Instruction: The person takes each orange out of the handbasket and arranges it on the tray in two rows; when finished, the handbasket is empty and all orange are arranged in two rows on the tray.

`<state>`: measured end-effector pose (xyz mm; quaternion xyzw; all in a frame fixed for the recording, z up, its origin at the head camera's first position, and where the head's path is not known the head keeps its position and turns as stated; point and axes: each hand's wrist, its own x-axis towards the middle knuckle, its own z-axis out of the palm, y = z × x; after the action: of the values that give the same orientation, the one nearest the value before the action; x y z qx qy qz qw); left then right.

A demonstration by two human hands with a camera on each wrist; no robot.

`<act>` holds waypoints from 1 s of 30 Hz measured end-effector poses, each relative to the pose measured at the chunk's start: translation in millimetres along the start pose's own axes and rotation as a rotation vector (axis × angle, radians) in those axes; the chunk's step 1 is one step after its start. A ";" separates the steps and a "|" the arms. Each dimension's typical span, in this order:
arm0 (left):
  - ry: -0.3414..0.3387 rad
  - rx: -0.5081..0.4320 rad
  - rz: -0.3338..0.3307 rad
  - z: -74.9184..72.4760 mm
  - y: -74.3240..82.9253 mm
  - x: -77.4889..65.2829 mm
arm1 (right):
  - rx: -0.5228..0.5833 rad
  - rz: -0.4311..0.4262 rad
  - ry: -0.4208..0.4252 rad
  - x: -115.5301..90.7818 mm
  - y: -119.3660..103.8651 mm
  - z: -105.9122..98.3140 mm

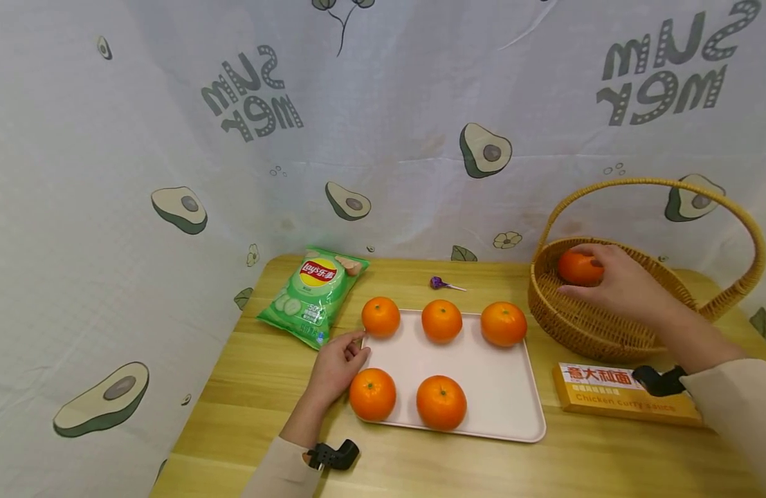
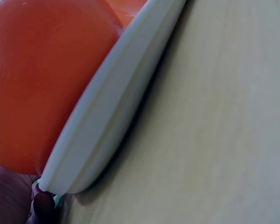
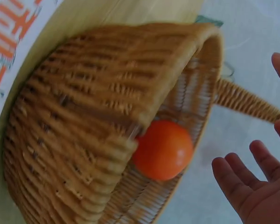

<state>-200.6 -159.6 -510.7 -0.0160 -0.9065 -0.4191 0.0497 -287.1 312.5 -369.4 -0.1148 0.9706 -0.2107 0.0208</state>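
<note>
My left hand (image 1: 334,368) holds the left rim of a white tray (image 1: 501,394) between thumb and curled fingers. Five-odd is not counted here: several oranges (image 1: 441,402) lie on the tray, some along its far edge and some along its near edge. In the left wrist view, one orange (image 2: 46,79) sits against the tray wall (image 2: 102,102). My right hand (image 1: 622,280) is over the wicker basket (image 1: 560,318), fingers spread. Inside the basket lies a single orange (image 3: 163,150), apart from the right fingers in the right wrist view.
A green chip bag (image 1: 314,297) lies behind the left hand. A purple-wrapped lollipop (image 1: 441,283) lies beyond the tray. In front of the basket is a yellow pasta box (image 1: 619,398). The basket's tall handle (image 1: 644,182) arches above it, near the patterned cloth (image 1: 407,138).
</note>
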 end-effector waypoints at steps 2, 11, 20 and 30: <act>0.001 -0.001 0.007 -0.1 0.3 0.0 | 0.000 0.006 0.007 6.7 11.2 -0.8; 0.003 -0.001 0.002 0.2 -0.7 0.6 | 0.041 0.066 -0.048 36.9 54.1 -8.9; -0.013 -0.022 0.000 1.1 0.5 -1.1 | 0.118 0.153 -0.126 47.8 80.1 -13.2; 0.002 -0.005 -0.010 0.7 0.6 -0.2 | 0.178 0.174 -0.180 54.4 86.8 -2.8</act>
<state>-200.5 -158.6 -510.7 -0.0109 -0.9055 -0.4214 0.0485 -358.8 377.9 -402.3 -0.0466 0.9486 -0.2821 0.1359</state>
